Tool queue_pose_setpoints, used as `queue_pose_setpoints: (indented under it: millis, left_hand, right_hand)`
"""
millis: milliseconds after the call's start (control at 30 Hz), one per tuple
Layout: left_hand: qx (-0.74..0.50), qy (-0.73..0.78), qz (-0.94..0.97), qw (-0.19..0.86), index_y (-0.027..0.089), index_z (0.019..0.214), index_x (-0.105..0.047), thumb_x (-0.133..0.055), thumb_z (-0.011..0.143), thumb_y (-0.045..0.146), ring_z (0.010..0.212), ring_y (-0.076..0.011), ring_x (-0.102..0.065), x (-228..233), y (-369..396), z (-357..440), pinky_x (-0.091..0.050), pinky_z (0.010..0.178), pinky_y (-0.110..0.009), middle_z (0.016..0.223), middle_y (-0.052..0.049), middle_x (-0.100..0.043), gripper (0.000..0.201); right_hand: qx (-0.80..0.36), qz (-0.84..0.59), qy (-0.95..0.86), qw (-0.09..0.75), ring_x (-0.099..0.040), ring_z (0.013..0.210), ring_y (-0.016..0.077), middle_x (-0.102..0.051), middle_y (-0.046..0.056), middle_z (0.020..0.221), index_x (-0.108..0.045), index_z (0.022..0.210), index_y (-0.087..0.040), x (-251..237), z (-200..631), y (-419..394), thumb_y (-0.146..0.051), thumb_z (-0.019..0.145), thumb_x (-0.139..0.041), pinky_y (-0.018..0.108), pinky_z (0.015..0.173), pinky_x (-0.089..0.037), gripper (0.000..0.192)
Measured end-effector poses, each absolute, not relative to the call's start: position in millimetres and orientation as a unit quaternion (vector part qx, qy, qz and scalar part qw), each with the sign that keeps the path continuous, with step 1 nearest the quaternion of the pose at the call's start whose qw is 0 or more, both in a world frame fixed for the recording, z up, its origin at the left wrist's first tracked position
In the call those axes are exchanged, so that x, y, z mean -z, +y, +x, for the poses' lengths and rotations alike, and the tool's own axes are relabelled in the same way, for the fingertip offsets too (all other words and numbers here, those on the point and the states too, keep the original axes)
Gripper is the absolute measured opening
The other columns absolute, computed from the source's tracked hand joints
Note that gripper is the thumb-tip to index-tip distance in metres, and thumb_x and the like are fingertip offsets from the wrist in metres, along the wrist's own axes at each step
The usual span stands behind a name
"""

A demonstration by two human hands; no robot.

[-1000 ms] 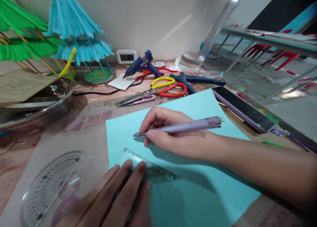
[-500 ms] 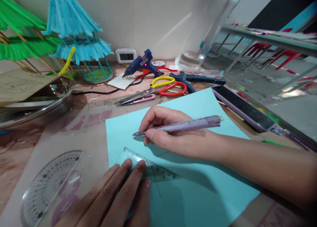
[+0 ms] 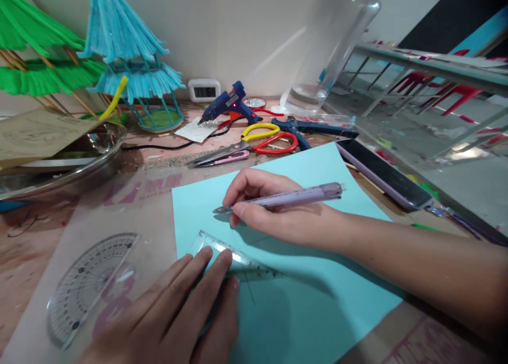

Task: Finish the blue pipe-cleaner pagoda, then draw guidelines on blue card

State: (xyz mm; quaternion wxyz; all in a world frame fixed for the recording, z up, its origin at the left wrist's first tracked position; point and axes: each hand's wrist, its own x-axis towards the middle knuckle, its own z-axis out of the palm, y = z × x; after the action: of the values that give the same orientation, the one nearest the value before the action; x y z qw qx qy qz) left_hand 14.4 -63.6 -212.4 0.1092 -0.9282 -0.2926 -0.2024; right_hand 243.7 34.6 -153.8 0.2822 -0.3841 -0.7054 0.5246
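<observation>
A light blue sheet of paper [image 3: 309, 321] lies under both hands, with a few thin drawn lines on it. My left hand [image 3: 190, 306] rests with its fingers stretched out on a clear triangular set square [image 3: 242, 259], pressing it to the paper. The hand hides part of the set square. My right hand [image 3: 273, 208] is closed around a lilac mechanical pencil [image 3: 305, 196], its tip pointing left over the sheet just beyond the set square. Whether the tip touches the paper, I cannot tell. A clear protractor [image 3: 93, 284] lies left of the sheet.
Behind the sheet lie scissors [image 3: 270, 142], a pink craft knife [image 3: 228, 158], blue pliers [image 3: 317, 127] and a blue glue gun [image 3: 230, 105]. A phone [image 3: 384, 173] lies at the right. At the left stand a metal bowl [image 3: 99, 157] and a blue fringed model [image 3: 127, 52].
The whole view has shifted slightly. Both hands, the pencil and the set square keep nearly the same places on the paper.
</observation>
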Motion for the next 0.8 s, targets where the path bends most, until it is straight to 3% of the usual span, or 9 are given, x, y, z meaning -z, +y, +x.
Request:
queue_pose_setpoints:
  millis: [100, 233, 400, 600, 800]
  left_hand:
    - [0.214, -0.281, -0.929, 0.109, 0.016, 0.124, -0.061, -0.053, 0.096, 0.024, 0.13, -0.03, -0.053, 206.8, -61.7, 20.6, -0.033, 0.116, -0.042, 0.144, -0.013, -0.055, 0.03]
    - [0.216, -0.312, -0.918, 0.112, 0.016, 0.127, -0.059, -0.045, 0.101, 0.025, 0.127, -0.0244, -0.054, 195.1, -62.7, 27.7, -0.028, 0.117, -0.037, 0.137, -0.009, -0.062, 0.031]
    - [0.156, -0.308, -0.93, 0.125, 0.019, 0.129, -0.06, -0.033, 0.104, 0.033, 0.122, -0.0231, -0.058, 183.1, -59.5, 27.8, -0.039, 0.103, -0.037, 0.137, -0.005, -0.063, 0.039]
    - [0.18, -0.301, -0.932, 0.092, 0.022, 0.107, -0.071, -0.031, 0.103, 0.03, 0.095, -0.0217, -0.069, 162.2, -48.4, 34.3, -0.054, 0.077, -0.038, 0.112, -0.002, -0.075, 0.042]
    - [0.172, -0.241, -0.953, 0.06, 0.018, 0.113, -0.069, -0.04, 0.103, 0.03, 0.095, -0.0223, -0.068, 153.1, -39.7, 25.7, -0.055, 0.079, -0.037, 0.113, -0.008, -0.073, 0.033]
  right_hand:
    - [-0.522, -0.38, -0.708, 0.285, -0.06, 0.067, 0.0123, -0.065, -0.001, 0.077, -0.057, 0.09, -0.018, 155.0, 244.2, 34.8, -0.019, 0.083, -0.058, 0.023, 0.056, -0.044, 0.007]
    - [-0.516, -0.38, -0.713, 0.285, -0.06, 0.067, 0.0123, -0.066, -0.001, 0.077, -0.057, 0.091, -0.018, 156.6, 244.7, 34.6, -0.019, 0.085, -0.057, 0.024, 0.057, -0.044, 0.006]
    - [-0.514, -0.375, -0.715, 0.289, -0.061, 0.068, 0.0122, -0.066, -0.001, 0.078, -0.058, 0.091, -0.018, 157.1, 245.2, 34.8, -0.018, 0.085, -0.057, 0.023, 0.058, -0.045, 0.007]
    - [-0.529, -0.361, -0.706, 0.301, -0.06, 0.066, 0.0093, -0.067, -0.001, 0.076, -0.057, 0.092, -0.017, 158.7, 244.3, 36.3, -0.014, 0.086, -0.056, 0.02, 0.057, -0.044, 0.007]
    - [-0.52, -0.342, -0.721, 0.304, -0.054, 0.06, 0.0072, -0.068, -0.001, 0.076, -0.056, 0.094, -0.016, 161.0, 244.5, 38.5, -0.02, 0.089, -0.057, 0.021, 0.055, -0.042, 0.007]
